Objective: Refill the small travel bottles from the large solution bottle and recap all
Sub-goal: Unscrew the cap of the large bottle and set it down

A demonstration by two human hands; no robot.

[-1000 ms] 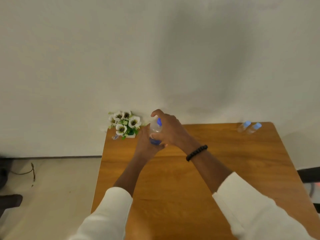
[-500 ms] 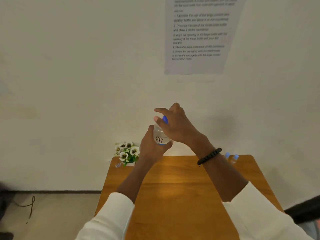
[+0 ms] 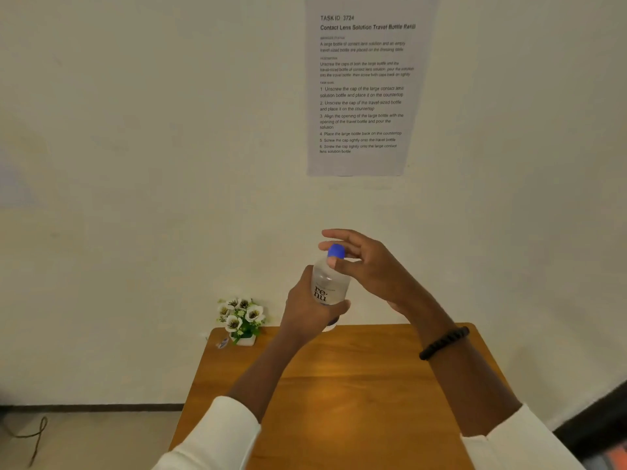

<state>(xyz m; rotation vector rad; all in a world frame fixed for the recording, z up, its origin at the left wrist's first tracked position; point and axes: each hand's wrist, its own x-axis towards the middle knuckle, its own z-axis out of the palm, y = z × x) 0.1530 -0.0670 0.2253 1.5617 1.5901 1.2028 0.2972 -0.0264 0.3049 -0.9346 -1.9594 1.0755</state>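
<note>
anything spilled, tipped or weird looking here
Nothing stands out. The left hand holds the large solution bottle roughly upright above the table, and the right hand pinches its blue cap. No liquid shows on the wood. The flower pot stands upright at the table's far left corner.

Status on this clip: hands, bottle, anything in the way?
Left hand grips bottle, held above table. Right hand fingers pinch blue cap, still on. Nothing in the way.

Dim, warm light; soft glare patch on bench [image 3: 339, 395]. Wide-angle bowing at edges. Paper sheet [image 3: 363, 86] text slightly blurred.
</note>
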